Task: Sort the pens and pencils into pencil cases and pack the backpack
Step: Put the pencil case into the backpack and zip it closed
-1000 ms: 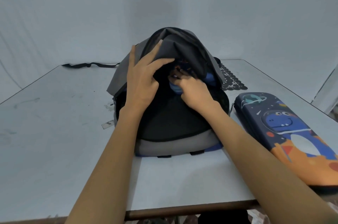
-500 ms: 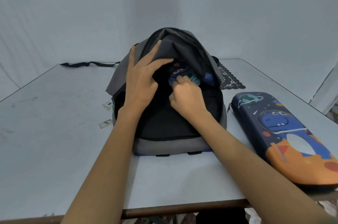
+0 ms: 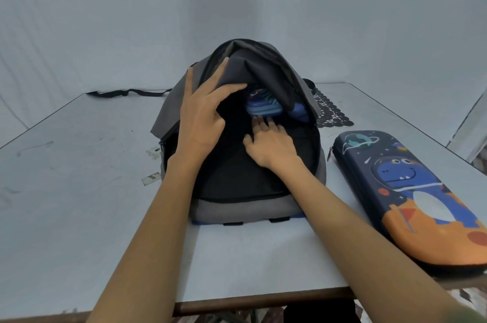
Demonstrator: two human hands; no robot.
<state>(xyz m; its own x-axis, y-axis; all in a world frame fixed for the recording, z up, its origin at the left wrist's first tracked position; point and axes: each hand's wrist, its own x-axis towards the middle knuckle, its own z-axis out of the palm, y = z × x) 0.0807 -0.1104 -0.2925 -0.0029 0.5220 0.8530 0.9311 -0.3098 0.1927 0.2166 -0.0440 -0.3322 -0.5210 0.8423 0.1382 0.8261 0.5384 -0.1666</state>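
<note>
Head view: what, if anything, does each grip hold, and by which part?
The left grip holds the dark grey fabric backpack by the edge of its lifted top flap. The right grip holds nothing; its fingers lie straight on the black lining.

Under the flap (image 3: 263, 67) held by the left grip (image 3: 203, 117), only a blue striped end of a pencil case (image 3: 263, 106) shows, just beyond the right grip (image 3: 271, 143); the rest is lost in the dark backpack (image 3: 245, 209); right of that grip, the dinosaur pencil case (image 3: 411, 191) is cut by the frame edge; beyond it, a lace mat (image 3: 332, 114) lies partly hidden behind the backpack.
</note>
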